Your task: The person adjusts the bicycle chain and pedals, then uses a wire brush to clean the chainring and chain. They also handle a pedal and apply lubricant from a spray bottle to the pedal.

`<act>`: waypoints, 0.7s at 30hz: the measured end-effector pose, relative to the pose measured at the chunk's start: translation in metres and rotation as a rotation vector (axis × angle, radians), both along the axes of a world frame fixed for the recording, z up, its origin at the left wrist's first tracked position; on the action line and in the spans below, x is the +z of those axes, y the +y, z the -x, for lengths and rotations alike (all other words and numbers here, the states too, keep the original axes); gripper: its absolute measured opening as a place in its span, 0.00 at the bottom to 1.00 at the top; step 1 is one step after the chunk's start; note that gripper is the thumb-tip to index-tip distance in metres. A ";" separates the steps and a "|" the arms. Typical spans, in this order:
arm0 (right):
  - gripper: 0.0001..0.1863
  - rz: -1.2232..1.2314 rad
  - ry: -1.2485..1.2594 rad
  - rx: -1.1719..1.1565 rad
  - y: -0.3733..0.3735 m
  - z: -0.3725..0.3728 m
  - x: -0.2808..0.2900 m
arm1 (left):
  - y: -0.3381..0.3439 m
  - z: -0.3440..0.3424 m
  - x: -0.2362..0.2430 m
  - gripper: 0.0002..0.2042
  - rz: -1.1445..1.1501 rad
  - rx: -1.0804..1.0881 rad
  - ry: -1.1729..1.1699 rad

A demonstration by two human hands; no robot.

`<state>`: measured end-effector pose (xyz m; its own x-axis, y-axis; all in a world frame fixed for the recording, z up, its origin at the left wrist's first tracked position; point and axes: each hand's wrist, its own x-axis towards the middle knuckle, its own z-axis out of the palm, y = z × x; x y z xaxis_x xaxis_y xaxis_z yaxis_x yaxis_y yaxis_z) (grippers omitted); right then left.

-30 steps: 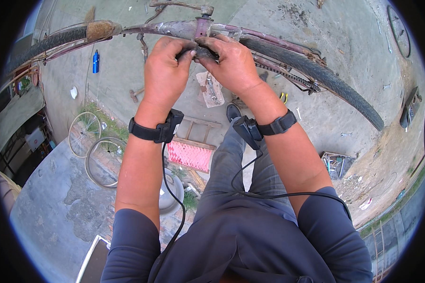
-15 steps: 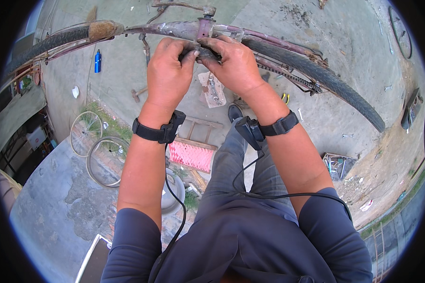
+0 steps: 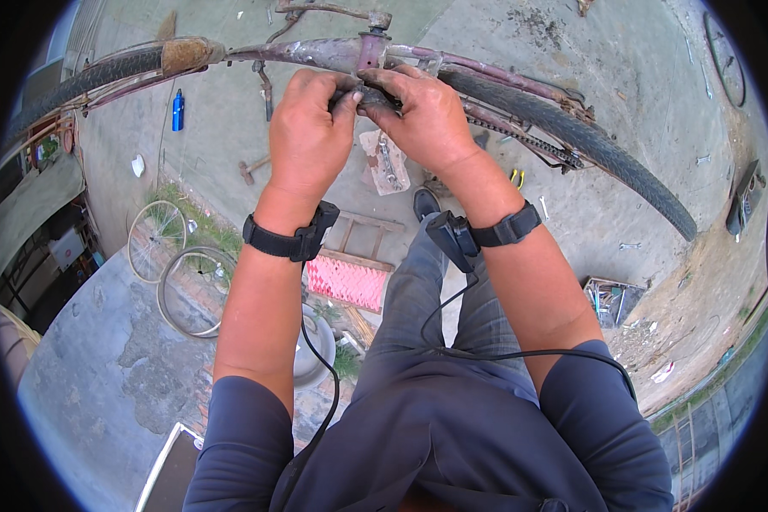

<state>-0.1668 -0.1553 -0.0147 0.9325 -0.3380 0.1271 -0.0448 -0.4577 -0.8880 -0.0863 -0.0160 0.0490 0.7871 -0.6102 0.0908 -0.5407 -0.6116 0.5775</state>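
Note:
A worn purple bicycle frame (image 3: 324,55) stretches across the top of the head view, with a crank arm (image 3: 341,10) on its far side. Both hands work at the near end of its bottom bracket shell (image 3: 370,53). The fingers of my left hand (image 3: 310,128) are curled, thumb against fingertips, around a small dark greasy part. From the other side, my right hand (image 3: 431,119) pinches at the same spot. The fingers cover most of that part, so its kind cannot be made out. Black bands circle both wrists.
The rear tyre (image 3: 572,128) and chain (image 3: 529,143) lie right of my hands. Below are a brick-like block (image 3: 384,162) bearing a metal part, a hammer (image 3: 249,171) and a pink woven stool (image 3: 346,282). A toolbox (image 3: 610,300) sits right, a blue bottle (image 3: 178,111) left.
My left hand and forearm have shifted very slightly right. Both hands keep the same pinching pose at the shell, and the bicycle stays put.

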 end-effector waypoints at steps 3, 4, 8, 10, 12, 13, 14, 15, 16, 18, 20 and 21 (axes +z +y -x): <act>0.21 0.001 -0.011 0.001 0.000 0.000 0.000 | 0.000 -0.003 0.000 0.06 0.012 -0.057 -0.026; 0.21 0.007 -0.012 0.001 0.000 0.000 0.000 | 0.000 -0.003 0.001 0.06 0.002 -0.074 -0.040; 0.21 -0.008 -0.006 0.002 0.000 0.000 0.000 | 0.000 0.000 0.004 0.05 0.052 -0.016 0.045; 0.21 -0.004 -0.001 0.002 0.000 0.000 -0.001 | 0.000 0.001 0.004 0.07 -0.013 0.040 0.051; 0.21 0.001 -0.003 0.002 0.000 0.000 -0.001 | 0.000 0.002 0.004 0.07 -0.043 0.048 0.027; 0.21 0.004 -0.007 0.001 0.000 0.000 -0.001 | 0.000 0.001 0.003 0.07 -0.046 0.032 0.004; 0.21 0.009 -0.012 -0.001 0.000 0.000 -0.001 | 0.000 0.001 0.003 0.07 -0.050 0.015 -0.019; 0.21 0.008 -0.012 0.001 0.000 0.000 -0.001 | 0.000 0.000 0.002 0.07 -0.042 0.000 -0.027; 0.21 0.009 -0.015 0.002 0.000 0.000 -0.001 | 0.001 0.000 0.002 0.07 -0.034 -0.016 -0.036; 0.21 0.008 -0.008 0.005 -0.001 -0.001 0.000 | 0.001 -0.002 0.003 0.06 -0.022 -0.049 -0.055; 0.21 0.005 0.010 0.009 0.000 -0.001 0.001 | 0.000 -0.004 0.004 0.05 -0.013 -0.085 -0.078; 0.21 0.005 0.012 0.009 0.000 -0.001 0.001 | 0.000 -0.006 0.005 0.05 -0.022 -0.106 -0.086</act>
<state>-0.1662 -0.1556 -0.0141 0.9371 -0.3286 0.1178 -0.0509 -0.4624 -0.8852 -0.0804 -0.0162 0.0537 0.7079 -0.6921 0.1410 -0.6500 -0.5603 0.5133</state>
